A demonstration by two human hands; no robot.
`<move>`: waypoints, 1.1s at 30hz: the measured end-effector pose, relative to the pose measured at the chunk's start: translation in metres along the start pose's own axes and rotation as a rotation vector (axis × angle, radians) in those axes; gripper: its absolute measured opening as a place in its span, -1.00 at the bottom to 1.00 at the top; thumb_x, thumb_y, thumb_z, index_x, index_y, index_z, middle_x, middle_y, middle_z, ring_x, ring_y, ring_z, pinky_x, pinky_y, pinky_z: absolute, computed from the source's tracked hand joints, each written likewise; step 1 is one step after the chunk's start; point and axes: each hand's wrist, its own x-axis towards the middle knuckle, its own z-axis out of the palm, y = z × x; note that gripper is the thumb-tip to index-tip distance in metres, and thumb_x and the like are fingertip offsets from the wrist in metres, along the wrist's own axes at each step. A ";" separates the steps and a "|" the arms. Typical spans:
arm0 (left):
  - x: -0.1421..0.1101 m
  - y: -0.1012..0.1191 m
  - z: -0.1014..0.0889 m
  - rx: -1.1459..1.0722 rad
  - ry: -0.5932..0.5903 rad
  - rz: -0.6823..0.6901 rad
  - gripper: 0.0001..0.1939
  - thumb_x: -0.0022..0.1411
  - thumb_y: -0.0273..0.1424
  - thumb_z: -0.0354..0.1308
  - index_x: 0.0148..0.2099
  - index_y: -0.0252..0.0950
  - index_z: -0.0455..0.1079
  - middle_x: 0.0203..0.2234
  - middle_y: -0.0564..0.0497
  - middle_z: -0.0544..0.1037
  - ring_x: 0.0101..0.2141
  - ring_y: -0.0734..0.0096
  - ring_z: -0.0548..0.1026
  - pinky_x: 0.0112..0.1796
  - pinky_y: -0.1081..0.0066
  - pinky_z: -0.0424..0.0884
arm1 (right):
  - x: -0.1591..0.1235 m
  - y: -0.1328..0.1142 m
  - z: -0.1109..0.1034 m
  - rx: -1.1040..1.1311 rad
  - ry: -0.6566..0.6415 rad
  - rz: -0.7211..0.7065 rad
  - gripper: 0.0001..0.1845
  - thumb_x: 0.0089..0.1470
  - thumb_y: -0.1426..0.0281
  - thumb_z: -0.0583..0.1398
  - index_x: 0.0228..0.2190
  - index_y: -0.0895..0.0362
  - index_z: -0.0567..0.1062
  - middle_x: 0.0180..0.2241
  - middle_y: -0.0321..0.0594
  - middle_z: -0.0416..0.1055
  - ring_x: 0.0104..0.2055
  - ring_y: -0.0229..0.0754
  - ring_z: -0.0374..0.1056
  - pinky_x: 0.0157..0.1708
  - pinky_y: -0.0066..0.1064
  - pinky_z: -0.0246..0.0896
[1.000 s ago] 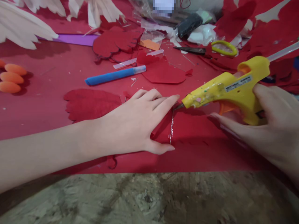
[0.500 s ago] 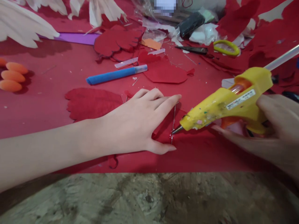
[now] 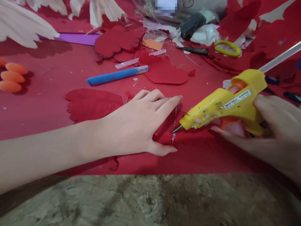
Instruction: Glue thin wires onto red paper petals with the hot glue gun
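Now: glue nozzle [image 3: 177,128] at the wire [image 3: 175,116]

Near the front edge of the table [image 3: 44,108], your left hand [image 3: 141,121] is spread palm down on the red piece [image 3: 165,126], thumb and forefinger either side of the wire. Your right hand [image 3: 275,125] is wrapped round the glue gun [image 3: 211,105]. Gluing appears to be the step in hand; the next move calls for a steady nozzle, clear of your thumb. Towards the far edge, a clear bag [image 3: 157,33] seems to hold an orange piece [image 3: 152,45]; a second bag [image 3: 207,34] holds something white.
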 end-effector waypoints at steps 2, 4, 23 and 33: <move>0.000 0.000 0.000 -0.004 -0.001 0.000 -0.08 -0.02 0.09 0.08 0.21 -0.46 0.03 -0.03 -0.24 0.37 -0.07 -0.01 0.30 -0.06 0.17 0.20 | 0.001 0.000 0.002 -0.020 0.028 -0.009 -0.36 -0.03 -0.17 -0.07 -0.44 0.14 0.41 -0.52 -0.08 0.42 -0.52 -0.16 0.37 -0.74 -0.40 -0.06; 0.000 0.000 -0.001 -0.006 -0.008 -0.006 -0.09 -0.01 0.08 0.08 0.21 -0.44 0.03 -0.03 -0.24 0.38 -0.07 0.00 0.31 -0.06 0.17 0.20 | 0.002 0.002 0.004 -0.040 0.073 -0.005 -0.41 -0.05 -0.12 0.04 -0.41 0.17 0.43 -0.48 -0.03 0.45 -0.44 -0.10 0.41 -0.68 -0.39 0.09; -0.002 0.000 0.000 -0.024 0.001 0.000 -0.13 0.02 0.07 0.06 0.21 -0.41 0.03 -0.01 -0.23 0.38 -0.07 0.02 0.30 -0.08 0.17 0.20 | 0.002 0.015 0.010 -0.049 0.136 -0.182 -0.46 0.04 -0.03 0.01 -0.25 0.20 0.38 -0.39 -0.04 0.47 -0.40 -0.13 0.43 -0.69 -0.42 0.05; -0.001 0.000 -0.007 -0.020 -0.018 0.043 -0.14 0.04 -0.03 0.13 0.19 -0.57 0.03 -0.04 -0.28 0.39 -0.10 0.08 0.31 -0.05 0.18 0.19 | 0.008 0.031 0.019 -0.033 0.179 0.096 -0.15 -0.04 -0.20 -0.08 -0.23 0.34 0.45 -0.42 0.05 0.49 -0.46 -0.08 0.41 -0.50 -0.33 0.27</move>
